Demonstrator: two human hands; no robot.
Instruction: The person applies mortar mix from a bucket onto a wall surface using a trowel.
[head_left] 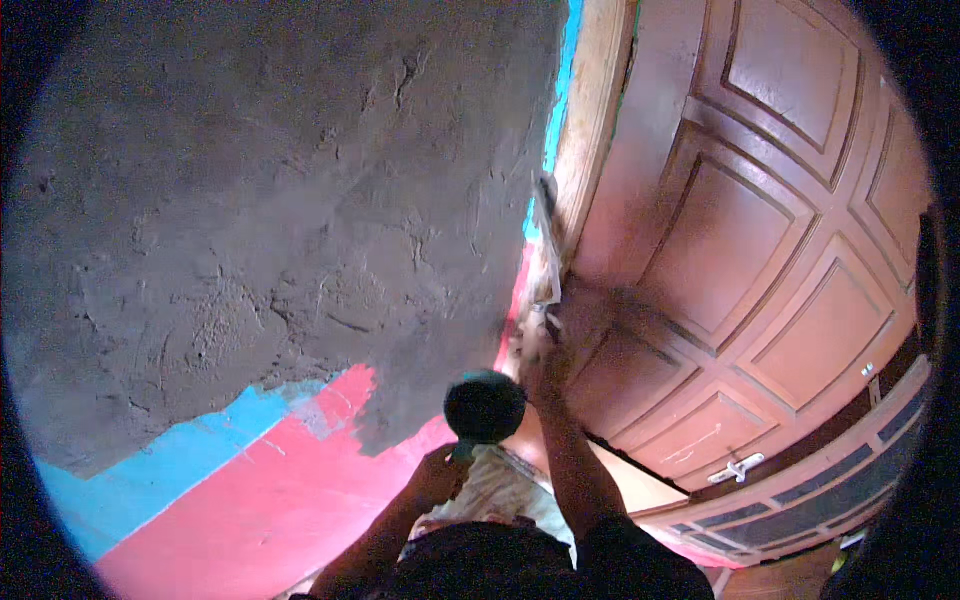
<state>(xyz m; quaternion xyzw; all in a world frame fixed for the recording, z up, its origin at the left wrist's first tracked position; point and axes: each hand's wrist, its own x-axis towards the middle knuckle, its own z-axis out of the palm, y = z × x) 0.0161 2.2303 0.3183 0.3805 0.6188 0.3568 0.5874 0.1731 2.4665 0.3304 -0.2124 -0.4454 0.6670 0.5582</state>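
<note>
My left hand [438, 474] is closed round the short handle of a dark round scoop [484, 405], held low in front of my body. Whatever lies inside the scoop is too dark to make out. My right hand [538, 352] reaches farther up and grips a trowel [549, 240]. The trowel's long, narrow-looking blade points upward along the wall's right edge, beside the wooden door frame [590, 110]. Rough grey plaster [260, 200] covers most of the wall on the left. Its ragged lower border overlaps blue paint [200, 440] and pink paint [250, 500].
A brown panelled door [730, 230] with a light metal handle [737, 468] fills the right side. Beyond its edge is a framed panel with dark panes [830, 510]. A pale crumpled sheet [490, 490] lies below the scoop, close to my body.
</note>
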